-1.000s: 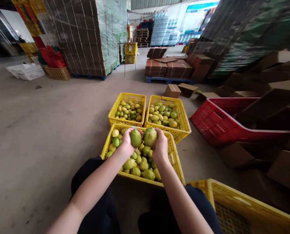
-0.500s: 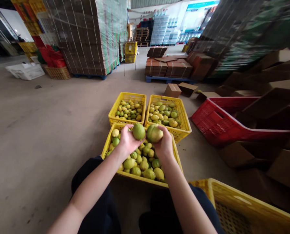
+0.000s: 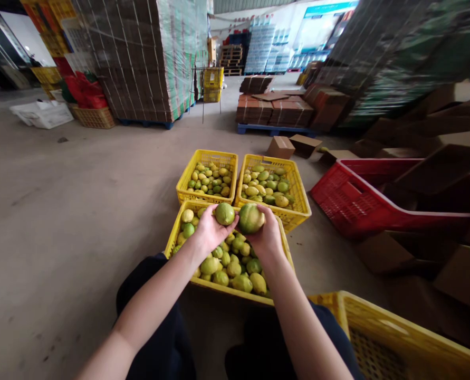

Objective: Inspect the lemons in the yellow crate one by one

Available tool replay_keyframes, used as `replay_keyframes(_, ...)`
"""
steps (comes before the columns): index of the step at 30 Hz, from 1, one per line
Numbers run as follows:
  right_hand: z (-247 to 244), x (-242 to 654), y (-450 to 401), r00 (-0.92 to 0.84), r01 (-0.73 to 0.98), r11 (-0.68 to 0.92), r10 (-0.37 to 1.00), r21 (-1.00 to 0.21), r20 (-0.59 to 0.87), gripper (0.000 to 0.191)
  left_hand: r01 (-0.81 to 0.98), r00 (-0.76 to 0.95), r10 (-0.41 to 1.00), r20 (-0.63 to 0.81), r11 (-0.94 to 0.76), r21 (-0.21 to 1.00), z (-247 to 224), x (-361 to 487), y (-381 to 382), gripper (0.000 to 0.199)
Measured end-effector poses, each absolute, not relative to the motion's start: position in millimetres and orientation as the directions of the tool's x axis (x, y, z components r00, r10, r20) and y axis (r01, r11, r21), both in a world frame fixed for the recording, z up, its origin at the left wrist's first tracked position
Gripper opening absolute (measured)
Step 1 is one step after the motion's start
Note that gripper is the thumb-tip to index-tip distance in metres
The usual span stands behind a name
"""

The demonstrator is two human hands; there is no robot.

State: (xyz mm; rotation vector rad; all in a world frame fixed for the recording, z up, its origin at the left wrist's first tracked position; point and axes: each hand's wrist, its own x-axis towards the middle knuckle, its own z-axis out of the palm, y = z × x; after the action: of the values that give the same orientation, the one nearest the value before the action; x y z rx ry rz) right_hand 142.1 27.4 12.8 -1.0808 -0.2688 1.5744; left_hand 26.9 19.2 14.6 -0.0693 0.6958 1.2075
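My left hand [image 3: 211,230] is closed round a green lemon [image 3: 224,214], its fingers underneath and thumb at the side. Close beside it, my right hand [image 3: 269,232] grips a larger lemon [image 3: 251,218], green with a paler yellow patch on the right. Both fruits are held above the near yellow crate [image 3: 235,293], which is full of green and yellow lemons [image 3: 233,269]. Beyond it stand two more yellow crates, a left one [image 3: 179,184] and a right one [image 3: 304,203], each holding lemons of mixed green and yellow.
A yellow crate [image 3: 396,316] sits by my right knee. Farther right, a red crate [image 3: 345,198] holds cardboard, with open cartons [image 3: 389,250] around it. Flattened boxes [image 3: 274,112] lie on a blue pallet ahead. A tall wrapped stack [image 3: 140,63] rises at the left.
The lemon in my right hand has turned slightly, now showing more of its green side. My left hand's lemon stays almost in place.
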Motion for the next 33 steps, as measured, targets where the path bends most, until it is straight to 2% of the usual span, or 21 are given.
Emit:
replay_keyframes(9, 9.9, 142.0, 28.6, 0.043, -0.683, -0.359, 0.850, -0.636, -0.525, 0.019, -0.872, 0.167, 0.818, -0.551, 0.383, 0.306, 15.4, 27.2, 19.7, 0.026)
replay_keyframes(19, 13.3, 142.1, 26.2, 0.001, -0.678, -0.357, 0.873, -0.642, -0.487, 0.016, -0.882, 0.144, 0.815, -0.562, 0.363, 0.300, 16.5, 23.5, 20.1, 0.024)
replay_keyframes(33, 1.7, 142.2, 29.4, -0.103, -0.652, -0.453, 0.847, -0.607, -0.522, 0.031, -0.880, 0.186, 0.798, -0.574, 0.396, 0.264, 10.9, 20.7, 22.2, 0.024)
